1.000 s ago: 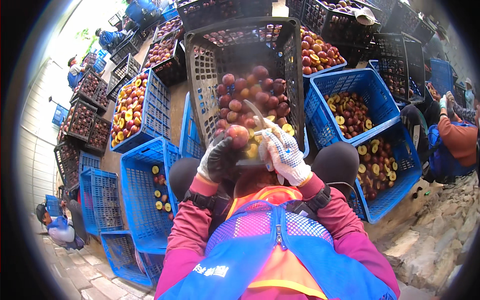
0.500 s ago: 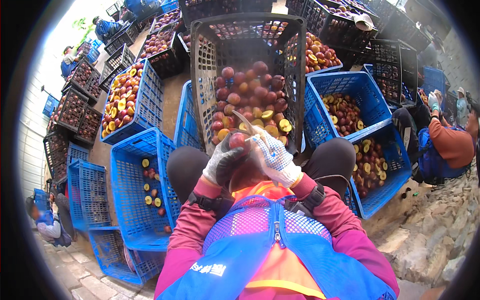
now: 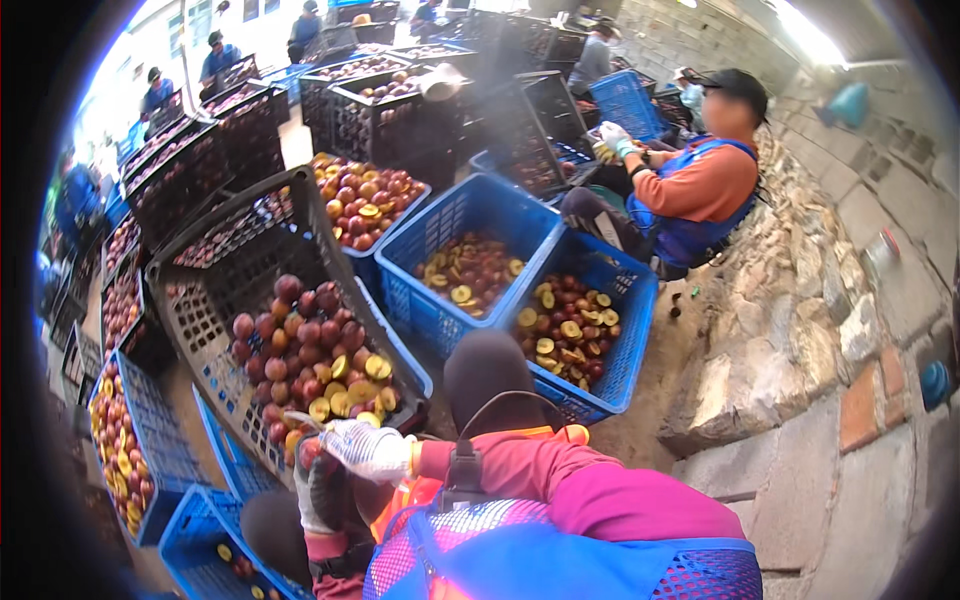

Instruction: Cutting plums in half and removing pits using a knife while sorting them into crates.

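Crowding the far side of a paved work area, stacked black crates [image 3: 410,145] of plums face a person in a blue vest [image 3: 590,572] and maroon sleeves. A rough stone ledge [image 3: 770,340] runs along the right. Before it sits a co-worker [image 3: 705,190] in an orange top and dark cap, gloved hands raised in front.

Directly ahead of the person, a tilted black crate [image 3: 205,340] leans with its open side toward the knees. To its right, two blue crates [image 3: 410,290] stand side by side with cut fruit inside; to its left, another blue crate [image 3: 165,440] is heaped with halves.

At the tilted crate's near edge, the person's gloved hands meet. The right hand [image 3: 362,447], in white, has its fingers curled around a knife. The left hand [image 3: 320,492], in a grey and black glove, sits just below; whether its fingers pinch anything cannot be told.

The knife's slim, pale blade [image 3: 303,418] points left over the crate's edge. Smallest of all, whole plums [image 3: 300,340] pile inside the tilted crate, with yellow-fleshed halves [image 3: 374,367] gathered at its near right corner.
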The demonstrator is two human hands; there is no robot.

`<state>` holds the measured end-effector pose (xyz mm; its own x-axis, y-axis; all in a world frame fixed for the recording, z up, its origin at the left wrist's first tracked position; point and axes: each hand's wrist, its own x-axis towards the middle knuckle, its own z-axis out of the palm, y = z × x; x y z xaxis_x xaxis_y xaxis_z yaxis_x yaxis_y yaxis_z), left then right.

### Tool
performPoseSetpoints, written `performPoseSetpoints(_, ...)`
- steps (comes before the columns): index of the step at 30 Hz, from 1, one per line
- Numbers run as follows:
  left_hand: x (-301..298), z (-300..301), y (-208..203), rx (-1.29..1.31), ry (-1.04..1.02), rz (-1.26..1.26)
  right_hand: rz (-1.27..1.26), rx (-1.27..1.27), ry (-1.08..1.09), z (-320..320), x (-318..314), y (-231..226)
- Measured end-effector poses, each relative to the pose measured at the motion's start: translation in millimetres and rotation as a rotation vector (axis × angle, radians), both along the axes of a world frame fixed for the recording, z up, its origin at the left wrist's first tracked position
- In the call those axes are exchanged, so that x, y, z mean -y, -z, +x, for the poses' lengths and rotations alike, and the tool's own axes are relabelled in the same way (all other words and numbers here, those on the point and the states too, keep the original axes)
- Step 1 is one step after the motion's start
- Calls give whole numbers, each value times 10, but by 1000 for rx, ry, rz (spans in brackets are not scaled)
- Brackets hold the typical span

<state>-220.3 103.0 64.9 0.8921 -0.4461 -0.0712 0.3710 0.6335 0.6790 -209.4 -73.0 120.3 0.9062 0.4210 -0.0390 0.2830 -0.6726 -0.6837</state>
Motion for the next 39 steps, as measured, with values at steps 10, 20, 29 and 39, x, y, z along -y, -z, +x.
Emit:
performPoseSetpoints(10, 65, 18, -145, 189, 49, 368, -54, 92, 146, -114, 275, 96)
performPoseSetpoints(20, -261, 101, -253, 259, -270, 422, -39, 31, 280, -258, 593, 734)
performPoseSetpoints(29, -561, -126, -186, 7, -199, -61, 68, 441, 146, -537, -60, 142)
performPoseSetpoints(39, -512, -141, -182, -30, -101, -118, -29, 389, 162, -619, -83, 152)
